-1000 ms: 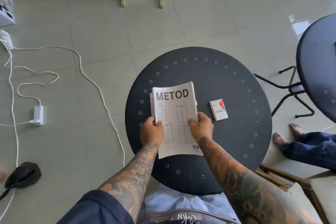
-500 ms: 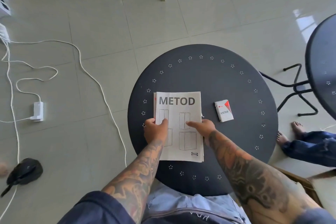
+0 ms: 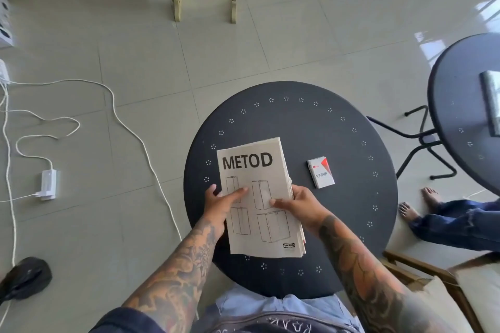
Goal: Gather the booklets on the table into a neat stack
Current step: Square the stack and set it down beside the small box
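Off-white paper booklets (image 3: 257,197) sit gathered in a stack on a round black counter (image 3: 338,130), the top cover printed "METOD" in bold black letters above four line drawings of cabinets, with a small logo at its lower right corner. The stack lies slightly tilted, its top edge leaning right, and page edges show layered along the right side. Both hands grip it: the left hand (image 3: 219,204) clasps the left edge with its thumb laid across the cover, while the right hand (image 3: 300,204) closes on the right edge, thumb also pressed on the cover. A white-and-red pack (image 3: 321,172) marked "VESS" rests on the counter just right of the stack, apart from it.
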